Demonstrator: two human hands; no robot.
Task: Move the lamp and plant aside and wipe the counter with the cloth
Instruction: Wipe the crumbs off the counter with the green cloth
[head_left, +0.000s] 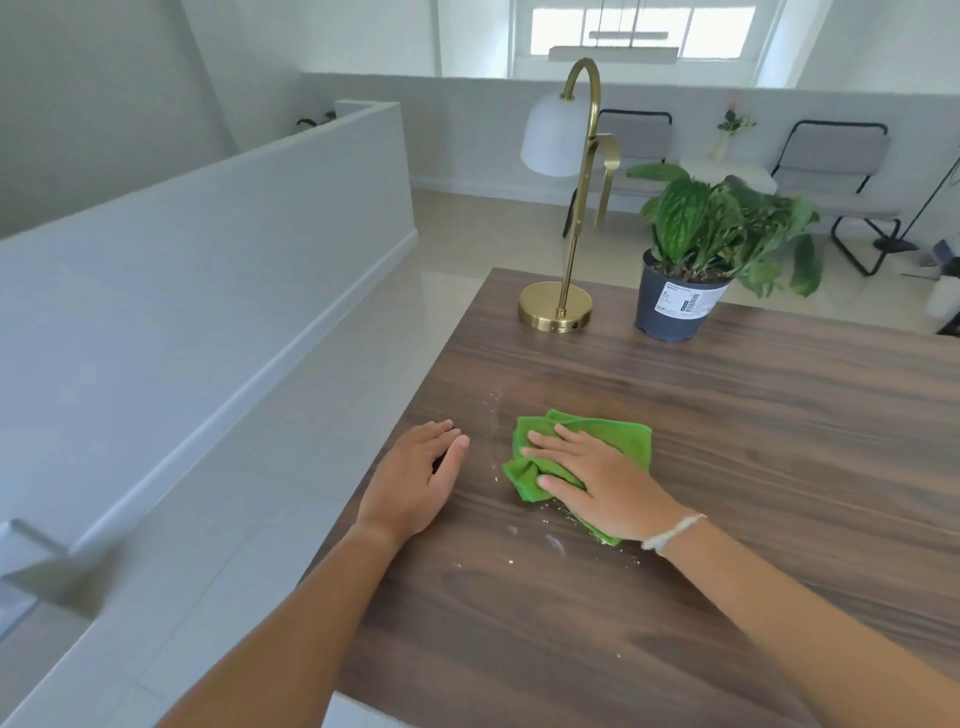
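A green cloth lies crumpled on the dark wood counter. My right hand presses flat on the cloth, fingers spread and pointing left. My left hand rests at the counter's left edge, cupped with nothing in it, a short gap from the cloth. White crumbs are scattered between the hands and in front of the cloth. A brass lamp with a white shade stands at the far left corner. Right of it sits a leafy plant in a dark grey pot.
The counter's left edge drops to a pale tiled floor, with a white half wall beyond. Grey chairs stand past the counter's far edge.
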